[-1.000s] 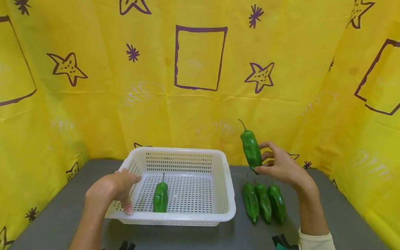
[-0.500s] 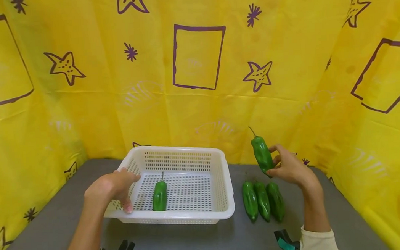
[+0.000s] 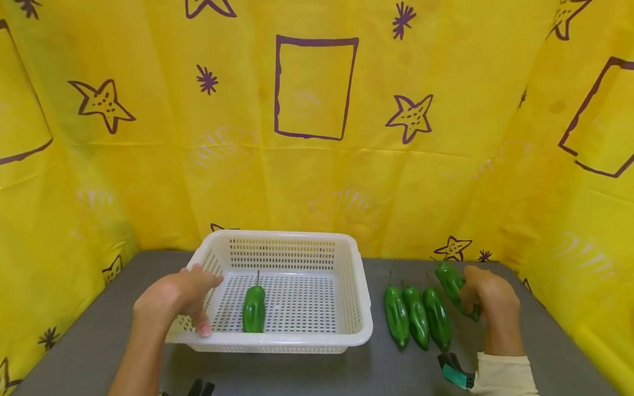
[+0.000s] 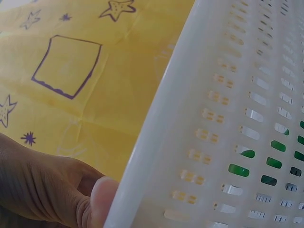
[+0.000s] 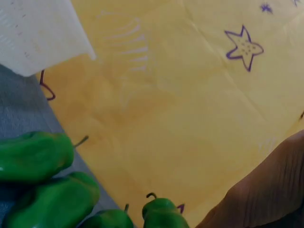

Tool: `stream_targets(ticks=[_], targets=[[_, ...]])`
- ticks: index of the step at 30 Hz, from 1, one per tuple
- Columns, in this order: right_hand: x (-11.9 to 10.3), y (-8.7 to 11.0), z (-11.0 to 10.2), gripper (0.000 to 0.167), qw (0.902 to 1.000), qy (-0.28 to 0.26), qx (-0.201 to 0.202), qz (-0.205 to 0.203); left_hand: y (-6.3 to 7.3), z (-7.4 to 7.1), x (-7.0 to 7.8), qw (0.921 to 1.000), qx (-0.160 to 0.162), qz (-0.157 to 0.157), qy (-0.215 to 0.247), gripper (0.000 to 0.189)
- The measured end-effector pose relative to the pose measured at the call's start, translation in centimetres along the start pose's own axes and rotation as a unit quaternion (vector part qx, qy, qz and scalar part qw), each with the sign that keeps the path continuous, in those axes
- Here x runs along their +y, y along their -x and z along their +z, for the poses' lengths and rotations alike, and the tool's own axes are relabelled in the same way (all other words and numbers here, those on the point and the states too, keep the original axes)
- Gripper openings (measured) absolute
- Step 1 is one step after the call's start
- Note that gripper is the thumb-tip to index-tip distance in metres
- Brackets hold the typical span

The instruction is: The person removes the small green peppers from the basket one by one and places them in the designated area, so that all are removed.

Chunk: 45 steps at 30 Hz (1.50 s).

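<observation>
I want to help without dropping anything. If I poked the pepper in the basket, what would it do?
The pepper might roll sideways, since it's long and rounded. Its shiny skin could feel slippery. It would probably stay inside, because the basket has walls all round.

Screened-off tbl [image 3: 307,386], rm type unclear: yellow cloth [image 3: 305,177] on 3 sides.
</observation>
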State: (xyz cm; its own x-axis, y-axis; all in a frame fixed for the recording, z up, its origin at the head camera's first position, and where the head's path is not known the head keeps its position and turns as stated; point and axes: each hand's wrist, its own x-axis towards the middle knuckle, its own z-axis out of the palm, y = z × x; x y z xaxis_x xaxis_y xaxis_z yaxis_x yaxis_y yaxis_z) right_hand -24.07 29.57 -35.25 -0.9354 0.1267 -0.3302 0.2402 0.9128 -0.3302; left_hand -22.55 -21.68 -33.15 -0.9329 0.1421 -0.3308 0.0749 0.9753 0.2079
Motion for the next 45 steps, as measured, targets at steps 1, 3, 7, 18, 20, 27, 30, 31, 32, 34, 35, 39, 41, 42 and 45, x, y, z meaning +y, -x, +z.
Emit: stream_targets(ticks=[1,3,7,18,20,27,30,31,32,34,35,39,41,42,45], targets=[[0.3,-0.2,0.1,0.052,1.0,0.002,-0.006,0.002,0.0,-0.1,0.1,1.0,0.0,0.0,0.001,0.115],[0.7,-0.6,0.2,0.054,0.9998,0.009,-0.02,-0.002,0.0,-0.2,0.1,1.0,0.0,-0.001,0.001,0.115],[1.6,-1.3,0.5,0.055,0.9987,0.022,-0.045,-0.01,0.0,-0.3,0.2,1.0,0.0,0.005,-0.006,0.114],[3.3,-2.6,1.7,0.079,0.9952,-0.001,-0.098,0.001,0.0,-0.3,-0.1,0.9998,-0.001,0.02,-0.01,0.115],[3.5,-2.7,1.7,0.083,0.9942,-0.008,-0.107,0.002,0.0,-0.3,-0.1,0.9998,-0.001,0.019,-0.01,0.115],[3.6,-2.8,1.8,0.078,0.9917,-0.031,-0.125,0.007,-0.1,-0.3,-0.1,0.9997,-0.002,0.017,-0.017,0.114],[3.6,-2.8,1.8,0.082,0.9884,-0.061,-0.139,0.013,-0.2,-0.4,-0.1,0.9997,-0.001,0.018,-0.017,0.114],[3.6,-2.8,1.8,0.083,0.9874,-0.068,-0.142,0.015,-0.2,-0.4,-0.1,0.9997,0.0,0.018,-0.017,0.114],[3.6,-2.8,1.8,0.085,0.9863,-0.076,-0.145,0.017,-0.2,-0.4,-0.2,0.9997,0.0,0.019,-0.016,0.114],[3.6,-2.8,1.7,0.086,0.9856,-0.077,-0.15,0.017,-0.2,-0.5,-0.2,0.9997,0.001,0.019,-0.016,0.115],[3.6,-2.8,1.7,0.087,0.9858,-0.075,-0.149,0.017,-0.2,-0.5,-0.1,0.9997,0.001,0.019,-0.016,0.115],[3.6,-2.9,1.7,0.083,0.9876,-0.062,-0.144,0.015,-0.2,-0.5,-0.1,0.9996,0.001,0.021,-0.019,0.114],[3.6,-2.9,1.7,0.085,0.9874,-0.064,-0.144,0.016,-0.2,-0.4,-0.2,0.9995,0.001,0.024,-0.02,0.112],[3.5,-2.9,1.7,0.086,0.9871,-0.066,-0.145,0.015,-0.2,-0.3,-0.2,0.9994,0.002,0.026,-0.021,0.112],[3.5,-2.8,1.7,0.089,0.9867,-0.066,-0.148,0.014,-0.1,-0.1,-0.2,0.9995,0.002,0.027,-0.019,0.111]])
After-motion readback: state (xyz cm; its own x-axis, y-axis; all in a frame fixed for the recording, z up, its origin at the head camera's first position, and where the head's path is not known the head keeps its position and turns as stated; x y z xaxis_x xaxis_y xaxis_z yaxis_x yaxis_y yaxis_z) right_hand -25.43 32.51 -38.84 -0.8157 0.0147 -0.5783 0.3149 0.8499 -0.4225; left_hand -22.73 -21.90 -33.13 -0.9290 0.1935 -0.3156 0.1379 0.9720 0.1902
